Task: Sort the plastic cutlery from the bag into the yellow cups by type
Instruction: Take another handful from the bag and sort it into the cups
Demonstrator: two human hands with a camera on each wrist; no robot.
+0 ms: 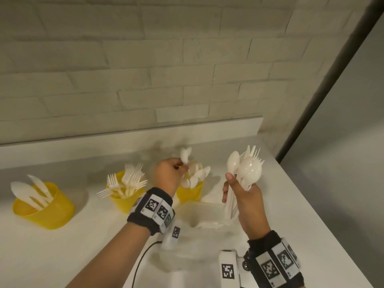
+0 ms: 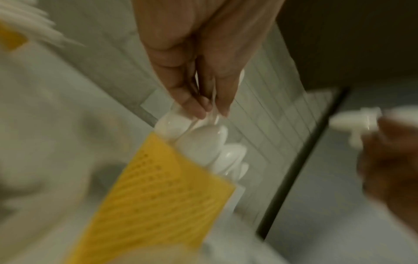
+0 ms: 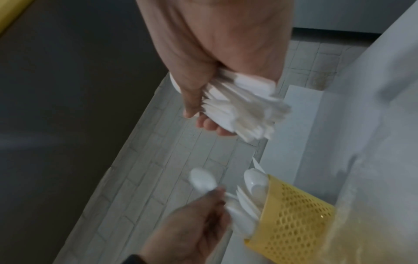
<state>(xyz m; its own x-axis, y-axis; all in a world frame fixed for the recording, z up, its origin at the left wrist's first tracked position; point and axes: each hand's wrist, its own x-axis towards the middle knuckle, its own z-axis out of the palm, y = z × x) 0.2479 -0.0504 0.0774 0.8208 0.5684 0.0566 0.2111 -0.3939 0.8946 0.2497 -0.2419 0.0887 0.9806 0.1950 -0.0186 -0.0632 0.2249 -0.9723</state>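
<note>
Leftmost, one yellow cup [image 1: 44, 206] holds knives [image 1: 31, 191], the middle cup [image 1: 124, 199] forks [image 1: 128, 179], and the right cup [image 1: 190, 193] spoons [image 1: 197, 175]. Above that right cup, the left hand [image 1: 168, 177] pinches a blurred spoon [image 1: 185, 154]. Meanwhile the right hand [image 1: 243, 196] grips a mixed bundle [image 1: 245, 169] of spoons and forks over the clear bag [image 1: 207, 221] on the counter [image 1: 291, 204].
</note>
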